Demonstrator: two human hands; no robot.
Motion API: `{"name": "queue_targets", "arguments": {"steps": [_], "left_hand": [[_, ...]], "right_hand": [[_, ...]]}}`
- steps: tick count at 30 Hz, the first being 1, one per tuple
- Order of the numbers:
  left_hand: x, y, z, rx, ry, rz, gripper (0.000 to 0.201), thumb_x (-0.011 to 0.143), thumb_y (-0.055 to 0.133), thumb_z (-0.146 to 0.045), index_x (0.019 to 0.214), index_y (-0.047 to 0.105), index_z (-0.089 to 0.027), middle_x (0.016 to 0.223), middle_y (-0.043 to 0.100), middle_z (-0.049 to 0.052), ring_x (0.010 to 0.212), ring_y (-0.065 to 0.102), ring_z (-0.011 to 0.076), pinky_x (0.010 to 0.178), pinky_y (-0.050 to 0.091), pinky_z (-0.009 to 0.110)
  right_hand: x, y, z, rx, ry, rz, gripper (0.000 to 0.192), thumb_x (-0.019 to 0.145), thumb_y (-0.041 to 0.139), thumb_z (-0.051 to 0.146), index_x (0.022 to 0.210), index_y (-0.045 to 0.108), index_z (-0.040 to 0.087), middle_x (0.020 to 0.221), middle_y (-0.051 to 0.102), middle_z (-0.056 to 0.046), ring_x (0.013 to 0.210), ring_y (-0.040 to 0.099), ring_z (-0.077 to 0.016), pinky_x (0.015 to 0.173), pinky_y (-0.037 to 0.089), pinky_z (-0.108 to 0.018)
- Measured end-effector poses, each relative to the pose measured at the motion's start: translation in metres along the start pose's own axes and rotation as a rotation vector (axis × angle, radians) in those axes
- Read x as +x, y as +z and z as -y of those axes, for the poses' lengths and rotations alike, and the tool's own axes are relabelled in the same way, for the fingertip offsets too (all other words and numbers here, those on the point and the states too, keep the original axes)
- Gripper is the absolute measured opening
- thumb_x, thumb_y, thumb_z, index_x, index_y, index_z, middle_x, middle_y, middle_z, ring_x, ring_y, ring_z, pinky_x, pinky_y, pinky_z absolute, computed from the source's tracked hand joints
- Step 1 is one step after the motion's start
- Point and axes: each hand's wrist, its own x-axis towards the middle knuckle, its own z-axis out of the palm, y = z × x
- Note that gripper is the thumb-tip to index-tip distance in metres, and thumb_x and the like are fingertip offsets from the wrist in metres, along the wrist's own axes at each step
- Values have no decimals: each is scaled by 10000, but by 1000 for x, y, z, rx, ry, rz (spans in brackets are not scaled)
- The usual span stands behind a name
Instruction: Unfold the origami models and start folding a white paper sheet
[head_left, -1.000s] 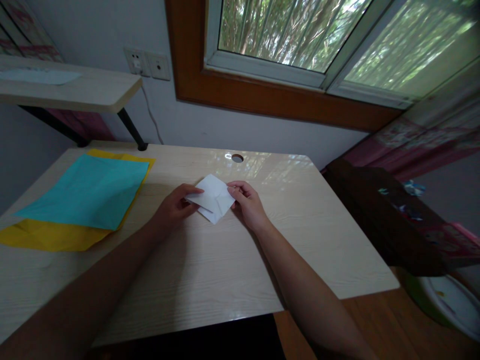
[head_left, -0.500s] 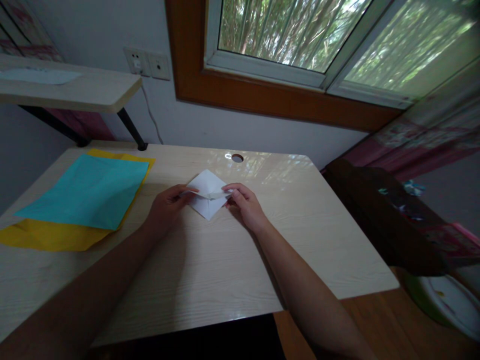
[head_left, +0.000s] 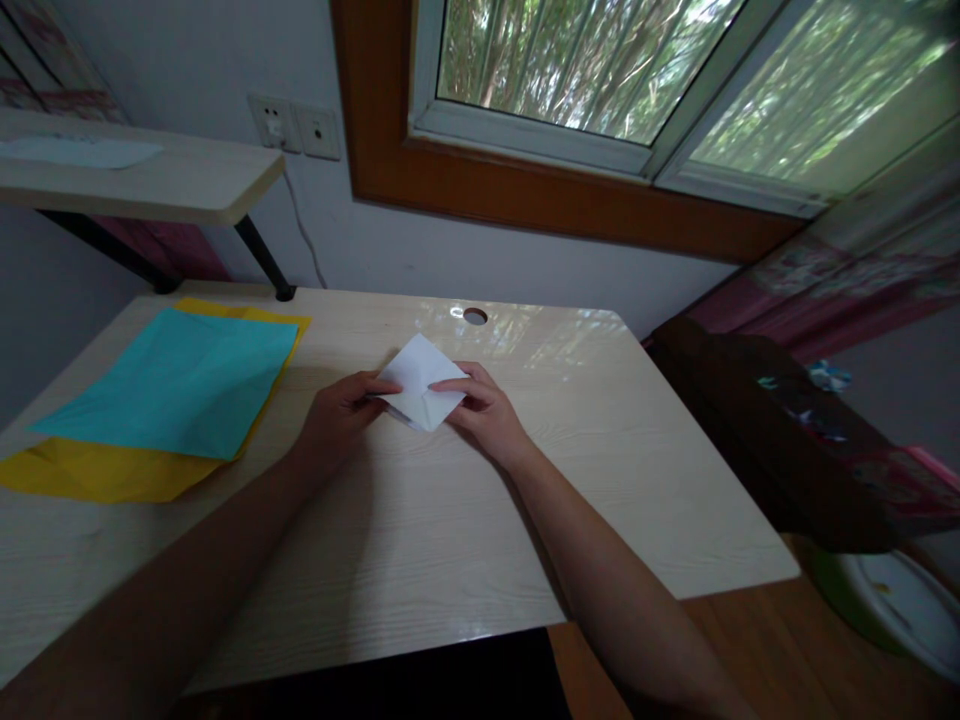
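A small folded white paper (head_left: 418,390) lies in the middle of a pale wooden desk (head_left: 420,540), one corner pointing away from me. My left hand (head_left: 341,418) pinches its left edge. My right hand (head_left: 484,412) presses fingers on its right side, covering that corner. Both forearms reach in from the near edge of the desk.
A teal sheet (head_left: 176,382) lies on a yellow sheet (head_left: 97,470) at the desk's left. A cable hole (head_left: 474,316) sits near the far edge. A shelf (head_left: 135,180) stands at the left, a window (head_left: 600,70) ahead, a dark stool (head_left: 772,430) and a white bowl (head_left: 900,605) at the right.
The white paper has been turned and refolded between my hands. It now sits flatter on the desk, with its top corner pointing away; my right fingers moved onto its surface.
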Motion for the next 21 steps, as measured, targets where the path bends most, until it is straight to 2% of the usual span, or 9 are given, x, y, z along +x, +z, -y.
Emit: {"name": "queue_targets", "arguments": {"steps": [4,7,10,15,21], "left_hand": [[0,0,-3,-25,30,22,170,860,724,-337,998,777,-252,1044,737,59,930,681,203,803,519,300],[0,1,-11,-50,-3,25,176,853,740,-392,906,771,-227,1050,735,62,901,679,191,760,515,278],[0,2,-13,-78,-71,5,223,848,739,-429,823,742,-208,1076,738,64,891,678,189,745,515,276],[-3,5,-2,-174,-187,-50,269,815,767,-453,850,678,-202,1000,740,53,855,675,186,751,528,296],[0,10,-2,-281,-195,-127,398,727,842,-431,900,557,-214,814,677,-13,767,665,156,694,539,269]], "right_hand": [[2,-1,2,-33,-11,-47,156,815,791,356,970,793,338,1107,638,-48,1068,597,-228,913,487,-387],[2,-1,4,-47,32,-99,96,829,769,382,874,793,300,1001,672,-41,972,617,-216,861,484,-367],[1,0,4,-32,83,-131,158,857,730,406,793,760,265,904,681,-26,876,616,-196,805,472,-341],[-1,3,2,55,203,-209,221,809,771,434,830,672,238,779,636,10,727,556,-153,671,425,-286],[1,5,0,122,191,-247,292,781,791,429,882,593,240,731,548,44,682,499,-128,635,391,-262]]}}
